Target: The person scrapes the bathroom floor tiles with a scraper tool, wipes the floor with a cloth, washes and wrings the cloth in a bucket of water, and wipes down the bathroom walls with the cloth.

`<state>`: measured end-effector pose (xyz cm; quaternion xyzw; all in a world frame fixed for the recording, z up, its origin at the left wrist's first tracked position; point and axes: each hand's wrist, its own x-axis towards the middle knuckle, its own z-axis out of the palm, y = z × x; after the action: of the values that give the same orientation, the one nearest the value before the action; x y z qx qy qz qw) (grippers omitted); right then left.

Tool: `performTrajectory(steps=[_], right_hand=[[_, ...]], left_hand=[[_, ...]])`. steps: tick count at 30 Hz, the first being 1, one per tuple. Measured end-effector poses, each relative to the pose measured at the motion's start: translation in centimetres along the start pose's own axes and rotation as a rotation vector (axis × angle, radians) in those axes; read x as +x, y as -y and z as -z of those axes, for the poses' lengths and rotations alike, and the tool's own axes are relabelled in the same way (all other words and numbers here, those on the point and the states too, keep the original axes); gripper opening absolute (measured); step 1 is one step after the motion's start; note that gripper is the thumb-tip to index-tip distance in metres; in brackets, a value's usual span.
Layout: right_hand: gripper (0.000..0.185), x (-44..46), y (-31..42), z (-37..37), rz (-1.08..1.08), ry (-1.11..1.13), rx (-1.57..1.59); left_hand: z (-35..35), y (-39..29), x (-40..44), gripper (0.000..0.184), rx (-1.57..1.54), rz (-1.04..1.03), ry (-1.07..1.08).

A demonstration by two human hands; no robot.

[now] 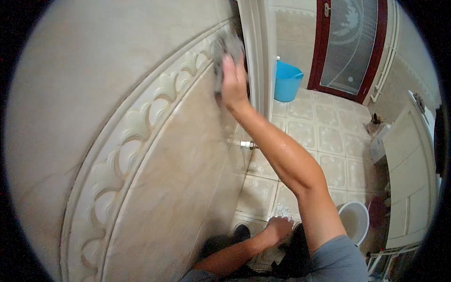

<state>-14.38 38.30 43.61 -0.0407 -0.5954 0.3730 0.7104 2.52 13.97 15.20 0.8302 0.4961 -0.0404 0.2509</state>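
Note:
My right hand (234, 87) reaches up the tiled wall (174, 155) and presses a grey cloth (228, 44) against it, near the door frame. Motion smears both the cloth and the fingers. Under the cloth runs a raised border of scalloped relief tiles (157, 110). Low down, close to my body, my left hand (279, 228) is closed. Something small, whitish and shiny (283, 211) shows at its fingers, too unclear to name.
A white door frame (258, 56) stands just right of the cloth. A pipe fitting (248, 144) juts from the wall below. On the tiled floor (303, 134) are a blue bucket (287, 82) and a white bucket (354, 221). A cabinet (408, 174) lines the right, with a red-framed door (352, 44) behind.

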Motion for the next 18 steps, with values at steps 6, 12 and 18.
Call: performTrajectory(steps=[6,12,18], right_hand=[[0.052,-8.5,16.3,-5.4,0.505,0.447,-0.214],[0.051,-13.4,7.4,-3.3,0.502,0.287,-0.119],[0.070,-20.8,-13.3,4.6,-0.572,-0.360,-0.452]], left_hand=[[-0.9,-1.5,-2.0,0.025,-0.025,-0.004,-0.037],[-2.0,-4.2,-6.5,0.029,-0.252,-0.105,-0.396],[-2.7,-5.5,-9.0,0.031,-0.109,-0.012,-0.076]])
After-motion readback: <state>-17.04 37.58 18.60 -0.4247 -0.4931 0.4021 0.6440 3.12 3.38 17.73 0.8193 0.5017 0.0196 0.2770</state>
